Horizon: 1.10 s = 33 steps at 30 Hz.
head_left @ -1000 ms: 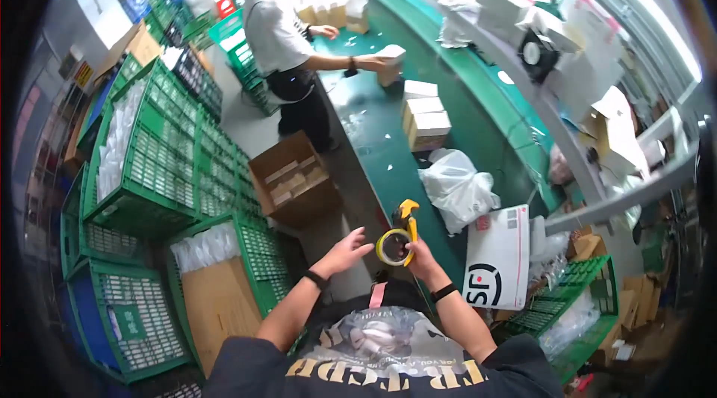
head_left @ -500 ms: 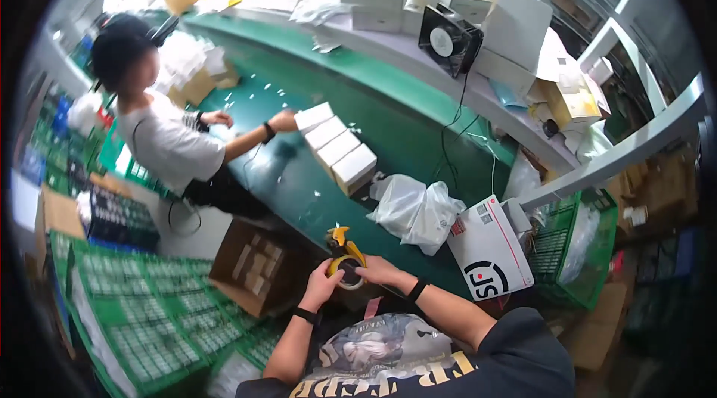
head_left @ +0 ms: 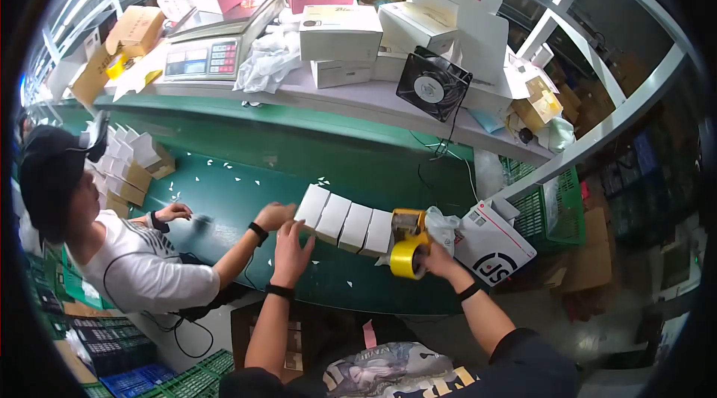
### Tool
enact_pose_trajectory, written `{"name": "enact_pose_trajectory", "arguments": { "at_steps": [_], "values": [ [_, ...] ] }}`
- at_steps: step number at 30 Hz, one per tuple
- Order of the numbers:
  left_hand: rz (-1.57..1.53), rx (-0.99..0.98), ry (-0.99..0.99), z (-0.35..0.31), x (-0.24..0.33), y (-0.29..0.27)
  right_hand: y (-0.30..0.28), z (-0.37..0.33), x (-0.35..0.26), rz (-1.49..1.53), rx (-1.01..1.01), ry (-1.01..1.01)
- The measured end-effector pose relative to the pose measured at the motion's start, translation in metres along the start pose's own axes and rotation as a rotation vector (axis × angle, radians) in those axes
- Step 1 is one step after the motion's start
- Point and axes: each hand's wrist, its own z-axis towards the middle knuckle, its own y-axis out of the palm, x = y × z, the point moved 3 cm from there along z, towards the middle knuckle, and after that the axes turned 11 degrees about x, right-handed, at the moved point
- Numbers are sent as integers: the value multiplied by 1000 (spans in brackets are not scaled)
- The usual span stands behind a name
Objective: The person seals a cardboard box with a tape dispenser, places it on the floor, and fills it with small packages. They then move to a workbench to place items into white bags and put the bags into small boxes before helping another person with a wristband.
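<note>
A row of several small white boxes (head_left: pixel 343 220) stands side by side on the green worktop (head_left: pixel 246 237). My left hand (head_left: pixel 291 255) is at the left end of the row with its fingers stretched out, close beside a co-worker's hand (head_left: pixel 275 216) that touches the end box. My right hand (head_left: pixel 442 259) grips a yellow tape dispenser (head_left: pixel 408 221) loaded with a roll of yellow tape (head_left: pixel 406 258). The dispenser's front is against or just beside the right end of the row; I cannot tell whether it touches.
A plastic bag (head_left: pixel 442 228) and a white carton (head_left: pixel 497 243) lie to the right. On the shelf behind are white boxes (head_left: pixel 340 32), a black fan (head_left: pixel 433 84) and a scale (head_left: pixel 198 58). Small white scraps dot the worktop. A metal post (head_left: pixel 597 140) slants at right.
My hands have parted from around the tape dispenser near my body. The right carried it forward to the boxes' right end; the left reached to their left end. The view has shifted.
</note>
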Motion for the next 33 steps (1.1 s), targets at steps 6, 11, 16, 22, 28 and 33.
{"name": "enact_pose_trajectory", "arguments": {
  "at_steps": [6,11,16,22,28,33],
  "values": [
    [317,71,181,43,-26,74,-12,148,-33,174,153,-263],
    [323,-48,-30,33,-18,74,11,248,-41,-69,59,-96],
    [347,-28,-109,9,-24,63,51,291,-13,-366,-73,-184],
    [440,-45,-103,13,-16,56,106,307,-1,-514,-166,-485],
    [659,-10,-77,53,16,98,139,315,8,-542,-219,-490],
    [578,-108,-117,50,-1,84,150,309,6,-510,-246,-504]
  ]
}}
